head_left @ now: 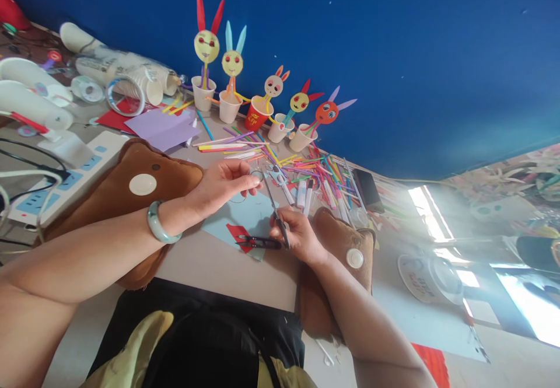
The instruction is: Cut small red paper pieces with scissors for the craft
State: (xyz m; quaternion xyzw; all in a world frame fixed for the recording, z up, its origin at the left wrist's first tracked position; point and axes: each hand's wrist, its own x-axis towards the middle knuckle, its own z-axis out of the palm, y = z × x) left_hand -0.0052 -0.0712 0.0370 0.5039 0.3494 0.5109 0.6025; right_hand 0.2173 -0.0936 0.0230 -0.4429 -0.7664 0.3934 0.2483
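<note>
My left hand (227, 185), with a jade-green bangle (158, 223) on the wrist, pinches a small pale piece (258, 175) between thumb and fingers. My right hand (298, 231) grips the dark handles of long scissors (275, 204), whose blades point up toward the left fingertips. Beneath both hands lies light blue paper (219, 224). On its lower part rest a red paper scrap (236, 232) and small black thread snips (262, 243), just left of my right hand.
Several paper cups (203, 95) with rabbit-faced figures line the blue wall. Colourful sticks (236, 143) and markers (301, 192) lie ahead. Brown cushions (175, 172) sit under both forearms. A power strip (48, 192) is at left, a phone (368, 189) and bowl (426, 277) at right.
</note>
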